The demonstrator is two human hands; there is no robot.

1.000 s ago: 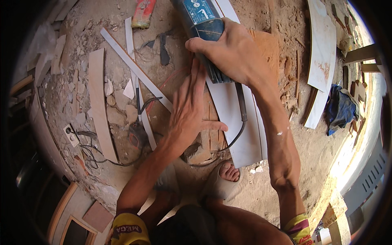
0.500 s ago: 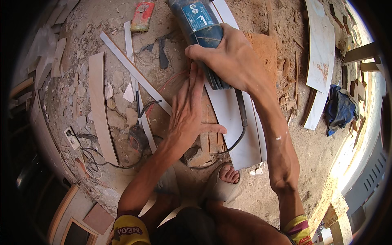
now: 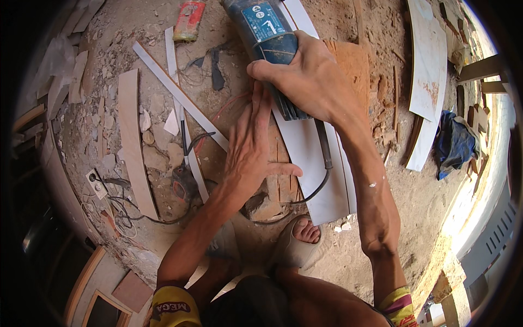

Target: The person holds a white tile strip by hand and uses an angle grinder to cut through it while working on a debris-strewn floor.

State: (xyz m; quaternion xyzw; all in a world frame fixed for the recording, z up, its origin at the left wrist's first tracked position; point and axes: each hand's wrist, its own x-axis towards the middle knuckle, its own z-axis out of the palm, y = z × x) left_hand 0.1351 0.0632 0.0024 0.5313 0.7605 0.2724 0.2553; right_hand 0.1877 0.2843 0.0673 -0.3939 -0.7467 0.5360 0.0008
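My right hand (image 3: 313, 79) wraps around the rear body of a blue angle grinder (image 3: 268, 46), whose front end runs out of the top of the picture. Beneath the grinder lies a long white tile (image 3: 321, 185) with a dark line along its right side. My left hand (image 3: 248, 147) is open beside the tile's left edge, its fingers stretched forward close to the grinder and its thumb pointing right, over the tile. Wooden blocks (image 3: 283, 188) show below that thumb. From the grinder's rear, a black cord (image 3: 322, 147) curves down and left.
Narrow tile strips (image 3: 180, 95) and a beige curved-looking strip (image 3: 135, 136) lie to the left among rubble. A socket outlet (image 3: 96, 184) with tangled cables sits farther left. White tile pieces (image 3: 427, 71) and a blue cloth (image 3: 454, 146) are at the right. My sandalled foot (image 3: 299, 242) is near the tile's end.
Almost nothing differs. Both hands and the grinder hold the same places, with only a very slight shift of the tile's near end in view.
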